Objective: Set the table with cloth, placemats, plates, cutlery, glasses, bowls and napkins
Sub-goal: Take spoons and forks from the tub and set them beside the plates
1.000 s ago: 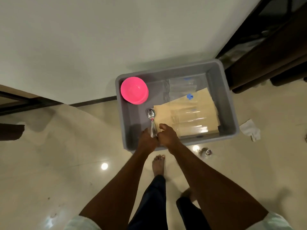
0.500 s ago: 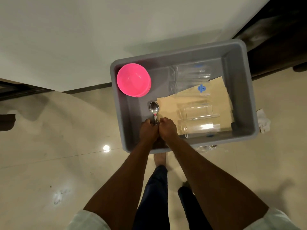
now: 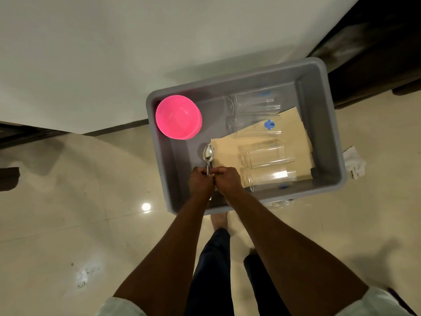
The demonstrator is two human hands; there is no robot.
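A grey plastic tub (image 3: 332, 124) stands on the floor against a white wall. Both of my hands are inside its near left part, side by side. My left hand (image 3: 200, 182) and my right hand (image 3: 227, 180) both grip the handles of metal spoons (image 3: 208, 153), whose bowls stick out beyond my fingers. A stack of pink bowls (image 3: 177, 117) sits in the tub's far left corner. Several clear glasses (image 3: 267, 155) lie on their sides on beige placemats (image 3: 293, 124) at the right.
A crumpled white cloth (image 3: 354, 161) lies on the tiled floor right of the tub. Dark wooden furniture (image 3: 376, 53) stands at the upper right. My feet and dark trousers (image 3: 211, 265) are directly below the tub's near rim.
The view has closed in on the tub. My hands have come together on the spoon handles and stay at the same spot in the tub.
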